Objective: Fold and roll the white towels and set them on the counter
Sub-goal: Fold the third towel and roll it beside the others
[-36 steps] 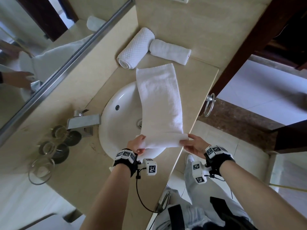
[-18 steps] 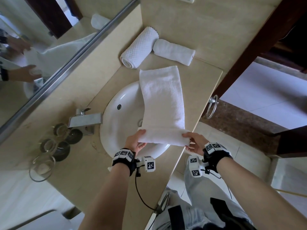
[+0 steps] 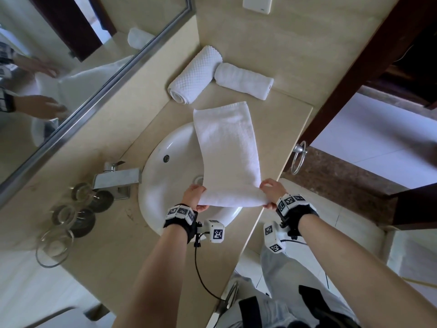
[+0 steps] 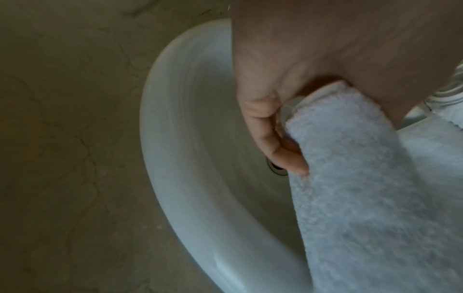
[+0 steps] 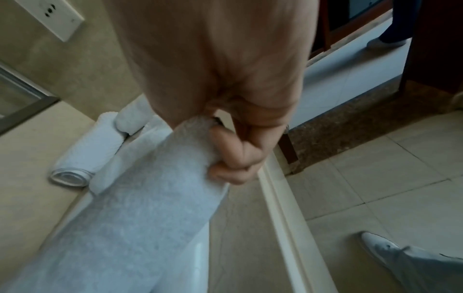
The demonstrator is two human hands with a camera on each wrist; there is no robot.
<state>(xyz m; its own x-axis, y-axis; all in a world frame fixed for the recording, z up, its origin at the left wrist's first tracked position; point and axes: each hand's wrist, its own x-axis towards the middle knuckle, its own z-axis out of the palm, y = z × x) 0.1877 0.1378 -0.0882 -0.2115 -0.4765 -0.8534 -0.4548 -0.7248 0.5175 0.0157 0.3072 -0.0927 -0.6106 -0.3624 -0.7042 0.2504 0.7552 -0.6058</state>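
I've got the left hand (image 3: 194, 194) and right hand (image 3: 272, 192) each clenched around the towel (image 3: 228, 147) roll's ends over the sink (image 3: 165, 147); two rolled towels (image 3: 218, 75) at 12 o'clock on the table (image 3: 281, 129).

Folded white towel (image 3: 228, 150) spans the sink, near end seemingly rolled; two rolled towels (image 3: 196, 75) beyond.

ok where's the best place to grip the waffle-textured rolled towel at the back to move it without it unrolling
Grip the waffle-textured rolled towel around its middle, from above, fingers wrapping across the roll. It lies on its side on the counter, spiral end facing the sink; squeezing the girth should keep the layers together.
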